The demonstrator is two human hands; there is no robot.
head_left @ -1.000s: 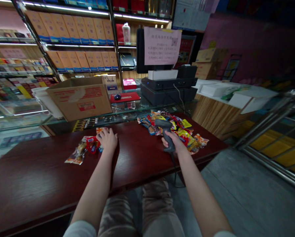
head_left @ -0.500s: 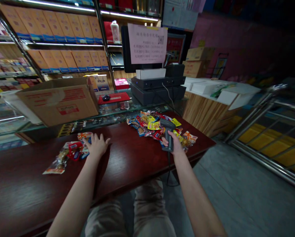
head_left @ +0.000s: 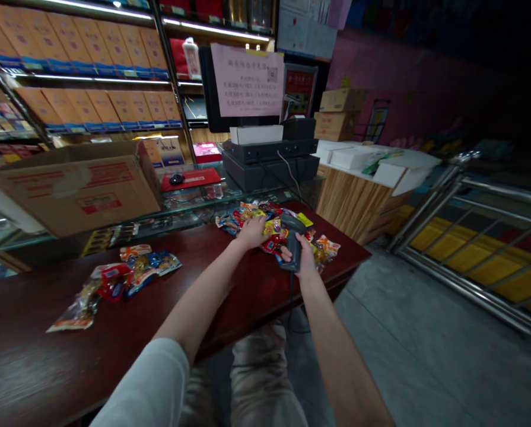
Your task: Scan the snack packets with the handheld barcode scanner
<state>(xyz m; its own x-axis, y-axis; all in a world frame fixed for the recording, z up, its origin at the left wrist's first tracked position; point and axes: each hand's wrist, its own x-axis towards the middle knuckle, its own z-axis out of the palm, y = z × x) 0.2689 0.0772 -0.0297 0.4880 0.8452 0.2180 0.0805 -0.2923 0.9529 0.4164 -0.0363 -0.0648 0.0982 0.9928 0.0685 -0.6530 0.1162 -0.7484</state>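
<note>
My right hand (head_left: 305, 255) is wrapped round the grip of a dark grey barcode scanner (head_left: 293, 243), whose head points at the snack packets. My left hand (head_left: 251, 233) reaches over the left side of a heap of small snack packets (head_left: 272, 244) in red, yellow and blue wrappers. Its fingers stretch out over the wrappers, with the tips partly hidden, and no packet shows in its grasp. Further left on the dark red table (head_left: 194, 261) lies a smaller group of packets (head_left: 116, 280), some clear, others red, blue or orange.
Behind the table, a glass counter carries an open cardboard box (head_left: 78, 190), a mouse (head_left: 176, 178) on a red mat, and a monitor (head_left: 247, 80) with a paper notice above a cash drawer (head_left: 269, 169). A metal railing (head_left: 470, 237) stands at right. The scanner's cable hangs over the table edge.
My left hand has left the smaller group of packets and moved right to the heap. A blue packet that it covered now shows in that group. The scanner stays in my right hand.
</note>
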